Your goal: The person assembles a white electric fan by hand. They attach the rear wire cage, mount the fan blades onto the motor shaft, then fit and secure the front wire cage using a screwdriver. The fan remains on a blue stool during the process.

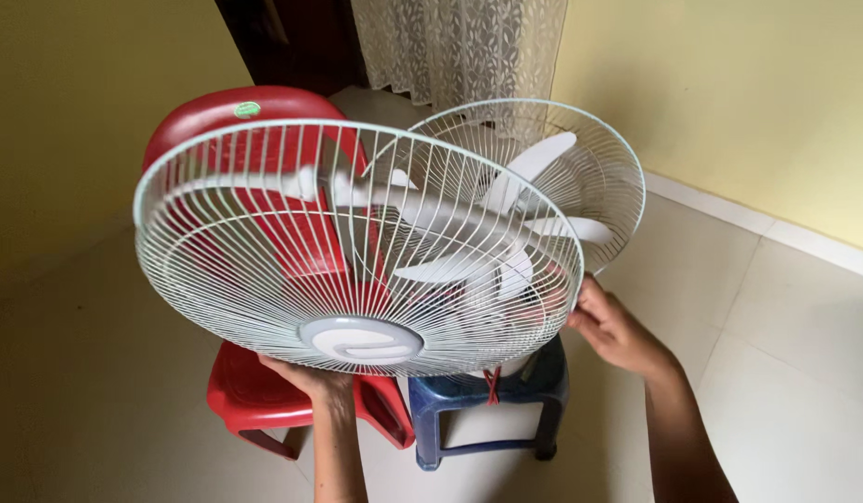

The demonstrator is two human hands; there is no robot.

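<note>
White fan guard btwn both grips

walls: yellow | floor: pale tiles | lace curtain | dark doorway

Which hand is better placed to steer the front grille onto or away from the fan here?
Probably the right hand: it grips the grille's rim on the side next to the rear guard and blades. The left hand only props the grille from below near its hub.
</note>
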